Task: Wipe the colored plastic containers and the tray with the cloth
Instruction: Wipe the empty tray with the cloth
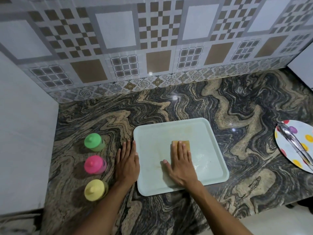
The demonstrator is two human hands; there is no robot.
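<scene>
Hands (127, 160) (180, 164) flat — pale tray (152, 170), wet-streaked

Right hand (180, 164) covers most of the cloth (186, 142); the spotted plate (301, 126) is cut off at the right edge

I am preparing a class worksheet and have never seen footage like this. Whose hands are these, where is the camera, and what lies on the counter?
No machine: a person wears one camera on the head, looking down at their own hands. The right hand presses a cloth flat on the tray; nothing is gripped. The left hand lies flat beside the tray. Left of it stand a green container, pink container and yellow container. Far right, tongs lie on a spotted plate.
</scene>
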